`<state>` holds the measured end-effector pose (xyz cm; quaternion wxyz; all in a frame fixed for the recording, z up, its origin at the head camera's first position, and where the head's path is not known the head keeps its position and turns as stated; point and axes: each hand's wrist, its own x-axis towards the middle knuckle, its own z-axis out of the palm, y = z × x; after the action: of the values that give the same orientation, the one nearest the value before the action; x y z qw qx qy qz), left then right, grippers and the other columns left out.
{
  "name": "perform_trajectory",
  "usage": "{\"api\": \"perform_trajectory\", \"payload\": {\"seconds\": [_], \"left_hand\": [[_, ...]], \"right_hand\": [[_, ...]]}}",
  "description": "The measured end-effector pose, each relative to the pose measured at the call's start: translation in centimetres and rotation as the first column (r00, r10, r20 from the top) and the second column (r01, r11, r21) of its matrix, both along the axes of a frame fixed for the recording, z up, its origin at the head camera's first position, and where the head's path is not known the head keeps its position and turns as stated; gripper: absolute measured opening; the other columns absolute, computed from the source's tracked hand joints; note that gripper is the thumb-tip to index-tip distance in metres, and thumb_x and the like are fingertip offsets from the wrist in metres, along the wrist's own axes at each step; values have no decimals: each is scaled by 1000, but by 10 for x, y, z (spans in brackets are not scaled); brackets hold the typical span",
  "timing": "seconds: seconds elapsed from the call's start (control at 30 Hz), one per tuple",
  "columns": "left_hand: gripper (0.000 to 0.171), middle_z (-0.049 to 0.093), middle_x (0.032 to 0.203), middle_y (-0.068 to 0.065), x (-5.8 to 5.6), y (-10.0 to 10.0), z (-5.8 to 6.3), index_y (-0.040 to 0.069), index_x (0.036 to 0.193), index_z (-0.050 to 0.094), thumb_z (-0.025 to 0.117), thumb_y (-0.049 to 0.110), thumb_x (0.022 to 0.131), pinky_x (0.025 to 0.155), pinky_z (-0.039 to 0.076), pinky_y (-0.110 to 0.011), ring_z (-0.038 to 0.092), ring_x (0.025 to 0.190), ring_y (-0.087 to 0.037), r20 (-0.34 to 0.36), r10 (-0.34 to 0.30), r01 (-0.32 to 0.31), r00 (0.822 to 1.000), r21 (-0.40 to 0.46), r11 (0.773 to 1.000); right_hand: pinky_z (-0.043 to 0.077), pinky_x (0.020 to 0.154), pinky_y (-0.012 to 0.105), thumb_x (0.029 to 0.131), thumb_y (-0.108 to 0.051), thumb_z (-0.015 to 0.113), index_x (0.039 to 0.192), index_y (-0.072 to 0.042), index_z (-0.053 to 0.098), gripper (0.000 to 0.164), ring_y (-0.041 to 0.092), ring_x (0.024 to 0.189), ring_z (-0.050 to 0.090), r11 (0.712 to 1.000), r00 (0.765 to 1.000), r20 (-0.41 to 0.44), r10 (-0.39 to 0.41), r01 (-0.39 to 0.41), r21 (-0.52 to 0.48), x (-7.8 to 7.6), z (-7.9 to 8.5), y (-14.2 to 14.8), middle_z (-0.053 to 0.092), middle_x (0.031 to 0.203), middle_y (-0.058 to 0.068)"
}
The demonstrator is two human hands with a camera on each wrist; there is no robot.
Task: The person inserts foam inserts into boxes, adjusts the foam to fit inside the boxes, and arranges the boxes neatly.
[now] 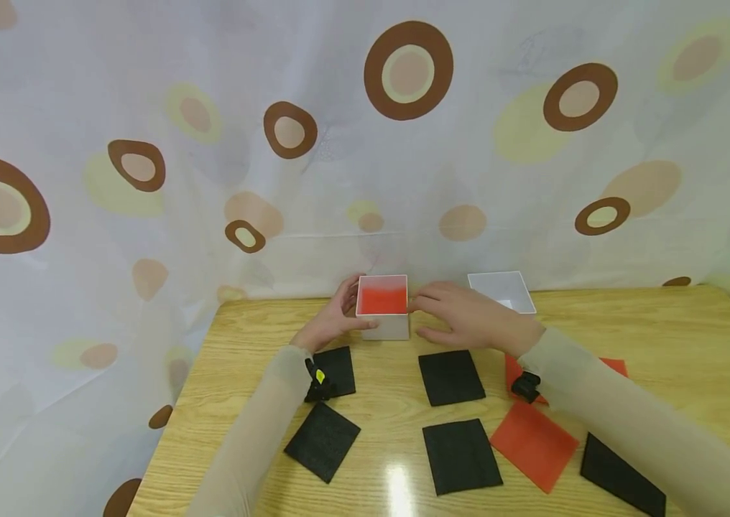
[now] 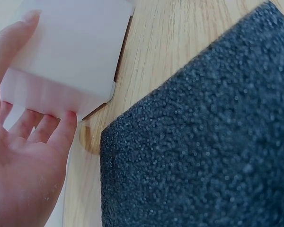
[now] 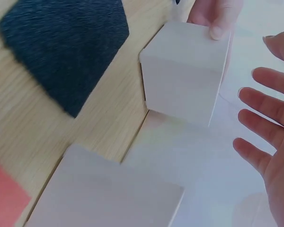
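Centre of frame: white box (image 1: 387,329) on table (image 1: 255,330), red piece (image 1: 384,301) inside. Person's left hand (image 1: 338,314): grip pinching the box at its left side. Right hand (image 1: 458,316): grip spread, just beside the box's right wall. Second white box (image 1: 499,286) right of centre.

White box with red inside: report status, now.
Left grip holding white box, thumb at front. Red piece inside. Right grip open beside box, not touching. Nothing visible between them.
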<state>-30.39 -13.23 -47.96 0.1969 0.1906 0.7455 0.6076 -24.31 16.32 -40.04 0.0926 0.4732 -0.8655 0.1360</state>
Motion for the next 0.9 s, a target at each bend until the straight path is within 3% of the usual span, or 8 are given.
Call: {"api": "perform_trajectory", "payload": {"seconds": [0.53, 0.9], "left_hand": [[104, 20, 172, -3, 0, -1, 2, 24, 166, 14, 80, 1, 89, 124, 29, -47, 20, 159, -25, 44, -6, 5, 999, 29, 1000], [104, 21, 172, -3, 1, -1, 2, 23, 167, 13, 79, 1, 89, 124, 30, -46, 20, 159, -25, 34, 2, -2, 999, 12, 1000]], "right_hand": [[56, 95, 47, 92, -22, 78, 122, -9, 68, 34, 24, 111, 64, 999, 999, -36, -8, 6, -51, 46, -4, 58, 68, 121, 4], [59, 88, 42, 83, -16, 86, 119, -13, 69, 40, 17, 107, 63, 995, 997, -44, -57, 53, -81, 67, -11, 90, 67, 120, -4]]}}
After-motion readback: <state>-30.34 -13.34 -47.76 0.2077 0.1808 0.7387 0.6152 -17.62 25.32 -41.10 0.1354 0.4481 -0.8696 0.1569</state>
